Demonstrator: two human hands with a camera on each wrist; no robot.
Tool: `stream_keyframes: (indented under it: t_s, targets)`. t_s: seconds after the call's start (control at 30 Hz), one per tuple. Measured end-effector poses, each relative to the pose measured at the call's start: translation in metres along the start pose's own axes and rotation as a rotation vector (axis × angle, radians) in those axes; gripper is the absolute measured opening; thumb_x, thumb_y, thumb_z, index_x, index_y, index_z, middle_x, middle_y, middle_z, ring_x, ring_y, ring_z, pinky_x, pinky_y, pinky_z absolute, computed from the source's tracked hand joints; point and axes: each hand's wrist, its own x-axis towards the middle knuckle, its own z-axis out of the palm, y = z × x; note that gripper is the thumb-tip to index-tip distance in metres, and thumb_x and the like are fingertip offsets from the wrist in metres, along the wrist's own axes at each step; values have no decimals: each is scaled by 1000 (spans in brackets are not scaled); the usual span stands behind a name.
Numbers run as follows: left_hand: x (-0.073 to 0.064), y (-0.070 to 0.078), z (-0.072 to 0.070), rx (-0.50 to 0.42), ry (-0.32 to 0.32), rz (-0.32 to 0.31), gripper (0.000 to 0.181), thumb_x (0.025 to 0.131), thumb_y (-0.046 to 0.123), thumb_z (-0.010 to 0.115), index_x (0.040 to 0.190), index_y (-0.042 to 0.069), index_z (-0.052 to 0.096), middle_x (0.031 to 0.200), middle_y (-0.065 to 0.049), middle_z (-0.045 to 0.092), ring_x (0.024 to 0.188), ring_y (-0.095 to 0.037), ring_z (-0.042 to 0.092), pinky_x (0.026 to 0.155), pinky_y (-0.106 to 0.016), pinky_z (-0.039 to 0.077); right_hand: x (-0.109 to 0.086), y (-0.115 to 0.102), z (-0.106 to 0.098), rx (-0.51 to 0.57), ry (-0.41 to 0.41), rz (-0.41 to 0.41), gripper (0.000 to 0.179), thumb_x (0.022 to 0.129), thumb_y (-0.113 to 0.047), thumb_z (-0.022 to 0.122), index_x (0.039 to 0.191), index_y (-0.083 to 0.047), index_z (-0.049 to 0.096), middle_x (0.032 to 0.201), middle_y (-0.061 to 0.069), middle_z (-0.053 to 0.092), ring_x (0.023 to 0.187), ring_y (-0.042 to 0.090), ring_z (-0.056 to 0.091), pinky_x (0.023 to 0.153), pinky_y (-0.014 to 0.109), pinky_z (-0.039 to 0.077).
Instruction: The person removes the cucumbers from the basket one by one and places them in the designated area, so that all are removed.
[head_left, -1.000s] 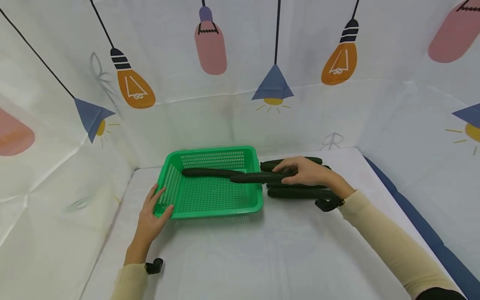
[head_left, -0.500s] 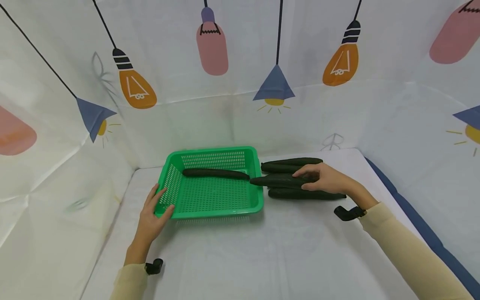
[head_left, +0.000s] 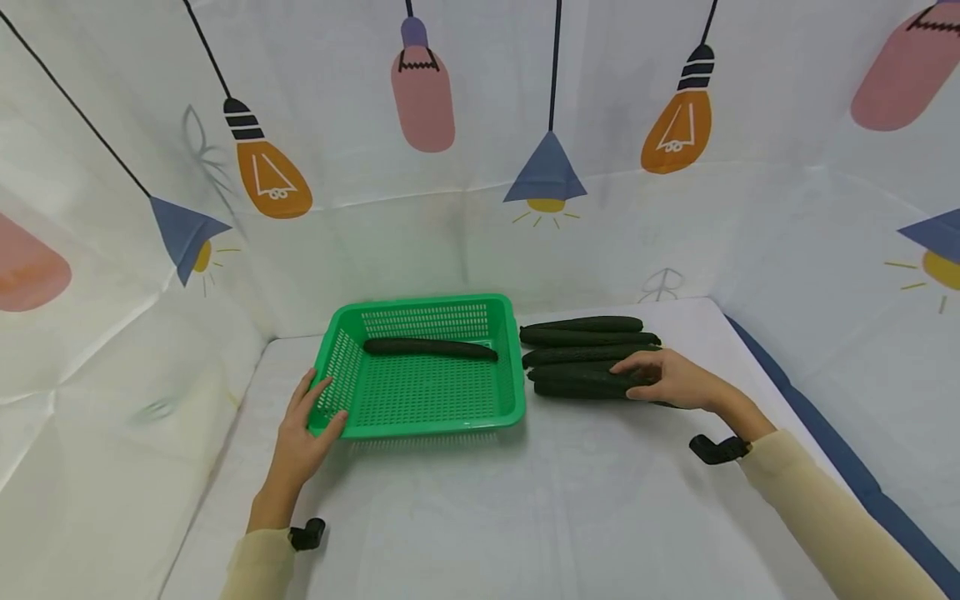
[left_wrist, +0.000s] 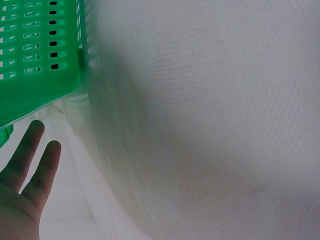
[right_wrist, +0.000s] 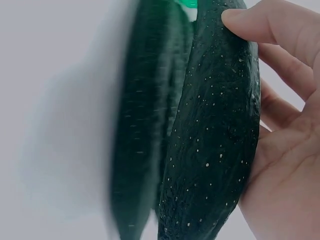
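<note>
My right hand grips a dark green cucumber by its right part, thumb on one side and fingers on the other. The right wrist view shows this cucumber close up, its skin dotted with pale specks. It overlaps the nearest of several cucumbers lying side by side right of a green plastic basket. Inside the basket lies one cucumber, toward the back. At the basket's left front corner rests my left hand, fingers spread and fairly straight at the rim.
A white cloth covers the table. White sheets printed with lamps and bulbs hang behind and at both sides. Dark blue material runs along the right table edge.
My right hand has moved right and a little toward me with the cucumber, away from above the basket's right rim to over the row. The left hand and basket have stayed put.
</note>
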Motion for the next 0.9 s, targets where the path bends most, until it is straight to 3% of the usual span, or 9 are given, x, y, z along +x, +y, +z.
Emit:
stream_keyframes:
  t_s: [0.1, 0.4, 0.53, 0.7, 0.9]
  targets:
    - [0, 0, 0, 3, -4, -8, 64, 94, 23, 74, 152, 13, 50, 169, -13, 26, 155, -44, 25, 113, -75, 28, -3, 7, 9, -11, -15, -33, 38, 94, -21, 75, 131, -14, 69, 135, 14, 65, 108, 18, 65, 78, 27, 55]
    - [0, 1, -1, -1, -3, -8, 64, 94, 23, 74, 152, 13, 50, 169, -12, 26, 155, -43, 25, 112, -75, 28, -8, 26, 32, -80, 17, -58, 35, 92, -17, 77, 127, -15, 72, 130, 10, 68, 105, 13, 62, 80, 27, 53]
    - [0, 2, -1, -2, 4, -3, 63, 94, 22, 74, 152, 12, 51, 169, -13, 27, 155, -43, 25, 112, -75, 29, -9, 31, 36, -121, 60, -91, 33, 91, -13, 78, 124, -10, 73, 127, 12, 68, 110, 22, 65, 82, 28, 55]
    - [0, 2, -1, -6, 8, -2, 63, 94, 22, 75, 152, 12, 51, 169, -14, 27, 155, -43, 25, 113, -75, 28, -9, 33, 44, -234, 110, -117, 33, 89, -7, 78, 122, -8, 74, 125, 14, 69, 112, 35, 67, 83, 36, 58]
    - [-2, 4, 0, -26, 8, -1, 63, 94, 20, 75, 151, 11, 51, 169, -14, 27, 155, -43, 25, 113, -75, 28, -10, 33, 56, -360, 190, -140, 33, 87, -4, 79, 120, -6, 75, 123, 15, 70, 116, 41, 65, 90, 52, 57]
